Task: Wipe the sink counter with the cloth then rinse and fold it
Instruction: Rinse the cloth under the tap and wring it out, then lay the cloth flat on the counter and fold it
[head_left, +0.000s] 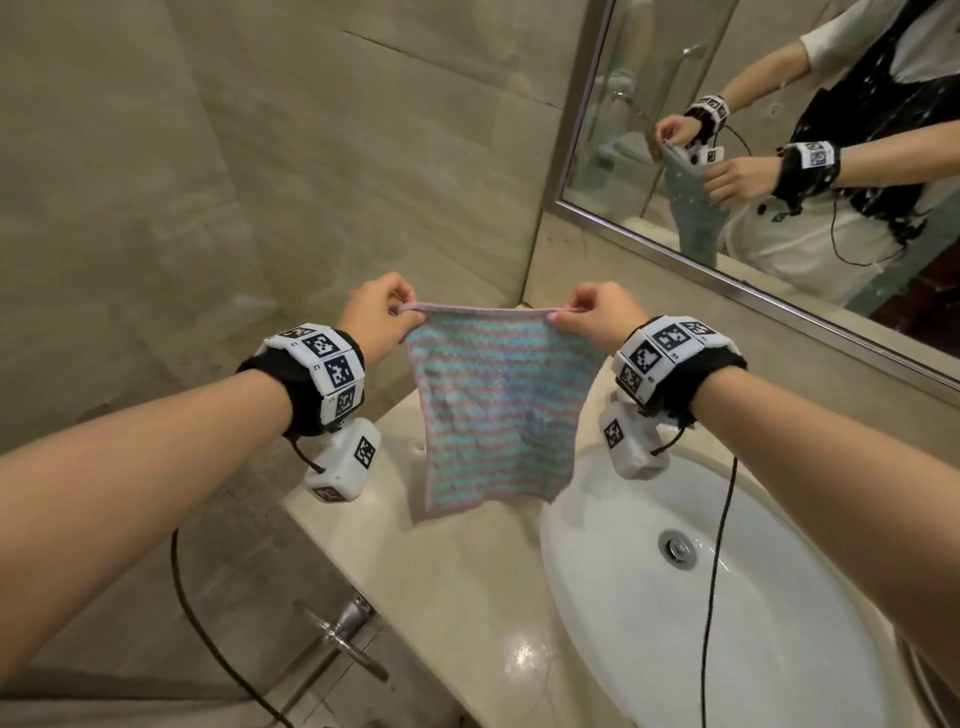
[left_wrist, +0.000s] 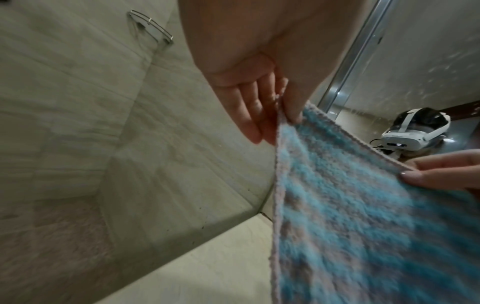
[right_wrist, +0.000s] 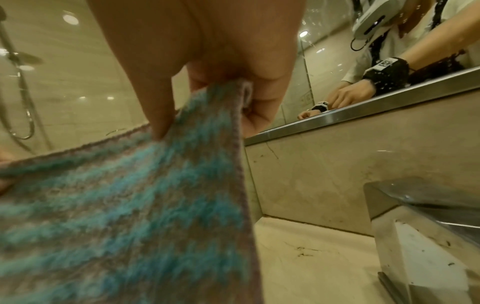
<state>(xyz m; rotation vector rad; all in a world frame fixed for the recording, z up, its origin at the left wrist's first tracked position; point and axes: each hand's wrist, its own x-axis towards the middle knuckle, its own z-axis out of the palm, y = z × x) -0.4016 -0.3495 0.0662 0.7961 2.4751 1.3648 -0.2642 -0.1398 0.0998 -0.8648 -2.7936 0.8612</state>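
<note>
Striped cloth (head_left: 493, 410) hangs flat above the table (head_left: 467, 571) beside the sink (head_left: 769, 597), each top corner pinched by left hand (head_left: 376, 312) and right hand (head_left: 597, 312). Soft and limp, probably damp; those corners seem the best hold for folding.

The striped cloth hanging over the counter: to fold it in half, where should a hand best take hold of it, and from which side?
Probably the free bottom edge of the cloth, taken from below at its corners. The left hand and the right hand already pinch the top corners, so it hangs flat.
</note>
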